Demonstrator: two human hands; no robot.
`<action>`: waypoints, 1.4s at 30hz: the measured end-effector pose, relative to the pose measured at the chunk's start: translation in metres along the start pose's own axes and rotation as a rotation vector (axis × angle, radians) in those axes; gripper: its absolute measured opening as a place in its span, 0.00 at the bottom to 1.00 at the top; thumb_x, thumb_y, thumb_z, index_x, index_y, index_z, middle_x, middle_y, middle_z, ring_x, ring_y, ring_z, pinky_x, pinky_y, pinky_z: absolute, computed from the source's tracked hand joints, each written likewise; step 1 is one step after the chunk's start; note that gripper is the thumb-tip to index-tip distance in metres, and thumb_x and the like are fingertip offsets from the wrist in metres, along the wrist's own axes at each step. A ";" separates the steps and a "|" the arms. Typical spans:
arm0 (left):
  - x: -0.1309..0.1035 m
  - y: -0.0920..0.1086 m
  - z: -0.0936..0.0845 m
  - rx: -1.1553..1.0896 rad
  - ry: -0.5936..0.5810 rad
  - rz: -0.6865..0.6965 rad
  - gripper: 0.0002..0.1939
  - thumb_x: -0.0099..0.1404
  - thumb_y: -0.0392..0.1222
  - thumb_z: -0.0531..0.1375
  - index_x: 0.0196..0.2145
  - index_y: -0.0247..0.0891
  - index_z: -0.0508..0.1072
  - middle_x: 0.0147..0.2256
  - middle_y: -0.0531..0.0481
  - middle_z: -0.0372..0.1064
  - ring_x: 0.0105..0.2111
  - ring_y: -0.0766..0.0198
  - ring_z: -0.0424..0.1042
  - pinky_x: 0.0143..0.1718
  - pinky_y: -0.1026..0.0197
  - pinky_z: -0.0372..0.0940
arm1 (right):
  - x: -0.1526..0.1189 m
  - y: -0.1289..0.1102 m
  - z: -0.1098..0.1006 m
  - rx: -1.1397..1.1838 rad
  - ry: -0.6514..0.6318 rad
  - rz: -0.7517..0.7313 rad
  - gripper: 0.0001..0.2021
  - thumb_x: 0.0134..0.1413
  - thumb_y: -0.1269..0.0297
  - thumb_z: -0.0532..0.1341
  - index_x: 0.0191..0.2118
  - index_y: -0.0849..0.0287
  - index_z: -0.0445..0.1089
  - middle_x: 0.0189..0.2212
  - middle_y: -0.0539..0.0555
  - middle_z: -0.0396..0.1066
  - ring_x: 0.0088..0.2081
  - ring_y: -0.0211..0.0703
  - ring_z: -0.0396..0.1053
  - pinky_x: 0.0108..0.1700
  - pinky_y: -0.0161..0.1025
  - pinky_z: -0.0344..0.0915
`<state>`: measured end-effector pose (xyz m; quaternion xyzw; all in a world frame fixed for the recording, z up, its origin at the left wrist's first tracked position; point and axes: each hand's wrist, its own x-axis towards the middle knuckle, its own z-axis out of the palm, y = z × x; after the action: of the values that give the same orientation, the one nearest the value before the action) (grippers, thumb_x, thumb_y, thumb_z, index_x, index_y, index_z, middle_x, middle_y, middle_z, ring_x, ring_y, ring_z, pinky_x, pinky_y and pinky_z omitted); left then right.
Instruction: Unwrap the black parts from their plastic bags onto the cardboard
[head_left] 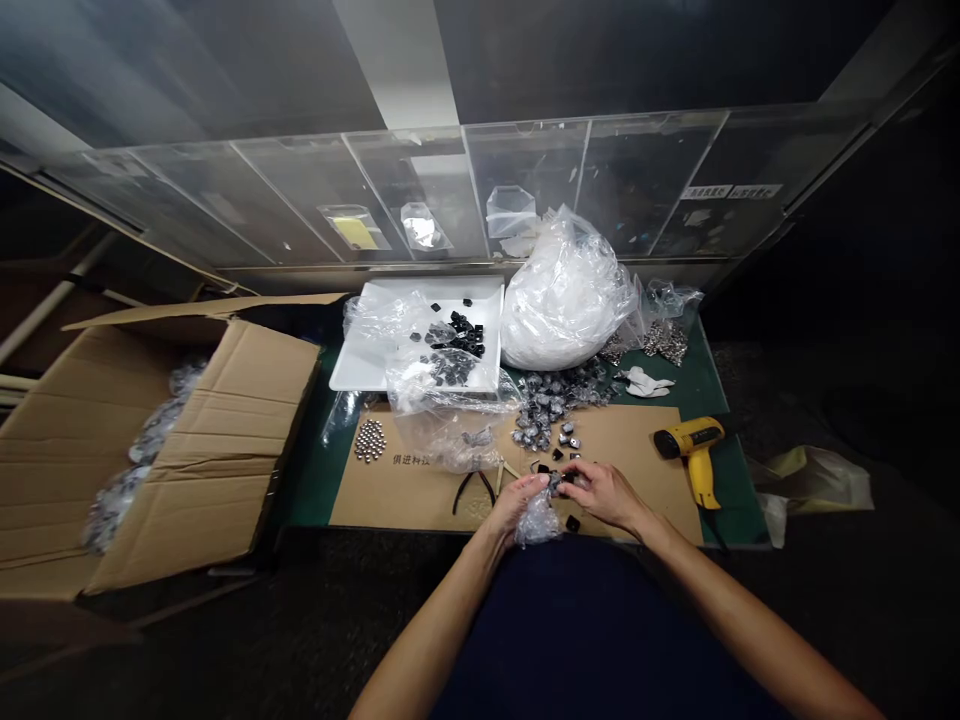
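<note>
At the front edge of the bench, my left hand [516, 503] is closed on a small clear plastic bag [538, 522] that hangs below its fingers. My right hand [604, 492] pinches a small black part [568, 477] close to the bag's mouth; the fingers hide most of it. Both hands nearly meet. A loose black piece [573, 523] lies just below my right hand. Beyond the hands is a pile of small bagged parts [551, 400]. Pliers with dark handles [474, 485] rest left of my left hand.
A white tray [345, 370] holds black pieces under plastic. Behind the pile stands a big plastic bag [566, 295]. Steel balls [370, 440] sit on the cardboard sheet [630, 440]. A yellow heat gun [697, 455] lies right, an open carton [217, 450] left.
</note>
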<state>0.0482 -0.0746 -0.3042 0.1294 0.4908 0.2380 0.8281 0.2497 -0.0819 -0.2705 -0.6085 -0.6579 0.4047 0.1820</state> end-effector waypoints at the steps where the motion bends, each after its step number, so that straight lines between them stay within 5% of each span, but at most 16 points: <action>1: -0.001 -0.002 -0.001 -0.009 0.002 -0.017 0.19 0.54 0.49 0.70 0.38 0.32 0.76 0.27 0.48 0.74 0.18 0.70 0.65 0.21 0.66 0.59 | -0.001 -0.001 0.002 -0.001 0.006 0.004 0.13 0.56 0.52 0.60 0.41 0.52 0.75 0.21 0.47 0.70 0.23 0.39 0.65 0.29 0.34 0.57; 7: -0.005 -0.008 -0.005 -0.059 -0.075 -0.053 0.18 0.59 0.50 0.67 0.38 0.32 0.73 0.25 0.46 0.74 0.17 0.67 0.67 0.19 0.65 0.62 | -0.004 -0.007 0.015 0.038 0.015 0.008 0.13 0.58 0.52 0.58 0.40 0.52 0.76 0.24 0.49 0.74 0.25 0.40 0.67 0.32 0.34 0.61; 13: -0.006 -0.011 -0.008 -0.120 -0.031 -0.068 0.18 0.59 0.47 0.67 0.42 0.34 0.71 0.25 0.47 0.73 0.19 0.65 0.70 0.21 0.65 0.63 | -0.004 -0.001 0.025 0.203 0.040 0.008 0.15 0.60 0.54 0.54 0.37 0.54 0.76 0.28 0.50 0.75 0.28 0.41 0.68 0.34 0.35 0.63; 17: -0.007 -0.010 -0.010 -0.154 -0.098 -0.163 0.21 0.61 0.55 0.64 0.40 0.33 0.72 0.24 0.48 0.71 0.19 0.65 0.69 0.21 0.64 0.63 | -0.002 0.009 0.031 0.317 0.090 0.073 0.15 0.58 0.53 0.56 0.35 0.57 0.75 0.25 0.50 0.73 0.26 0.40 0.66 0.31 0.34 0.62; 22: 0.000 -0.012 -0.010 -0.170 -0.116 -0.075 0.18 0.57 0.43 0.69 0.43 0.35 0.72 0.31 0.50 0.72 0.22 0.68 0.70 0.22 0.66 0.63 | -0.004 0.015 0.032 0.367 0.118 0.101 0.15 0.57 0.53 0.57 0.35 0.58 0.75 0.23 0.49 0.71 0.25 0.39 0.63 0.30 0.34 0.62; 29: 0.007 -0.013 -0.008 -0.142 0.001 -0.040 0.18 0.54 0.40 0.70 0.41 0.33 0.71 0.23 0.52 0.70 0.20 0.67 0.69 0.22 0.66 0.62 | -0.006 0.012 0.031 0.309 0.170 0.140 0.15 0.58 0.54 0.56 0.37 0.55 0.77 0.28 0.52 0.76 0.28 0.43 0.69 0.35 0.37 0.65; 36: 0.014 -0.010 -0.004 -0.164 0.075 0.011 0.11 0.54 0.38 0.68 0.31 0.33 0.69 0.20 0.52 0.69 0.17 0.68 0.67 0.21 0.66 0.62 | -0.009 0.029 0.035 0.320 0.359 0.253 0.15 0.57 0.53 0.57 0.37 0.58 0.75 0.29 0.53 0.76 0.29 0.44 0.69 0.34 0.36 0.64; 42: 0.020 -0.016 0.000 -0.116 0.175 0.054 0.13 0.51 0.38 0.68 0.32 0.34 0.69 0.21 0.52 0.70 0.18 0.67 0.68 0.22 0.65 0.63 | -0.014 0.040 0.052 0.349 0.350 0.403 0.16 0.54 0.53 0.57 0.34 0.59 0.75 0.26 0.53 0.75 0.28 0.45 0.70 0.32 0.37 0.64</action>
<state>0.0604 -0.0783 -0.3265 0.0734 0.5430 0.2986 0.7814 0.2406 -0.1140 -0.3285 -0.7467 -0.4032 0.4284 0.3103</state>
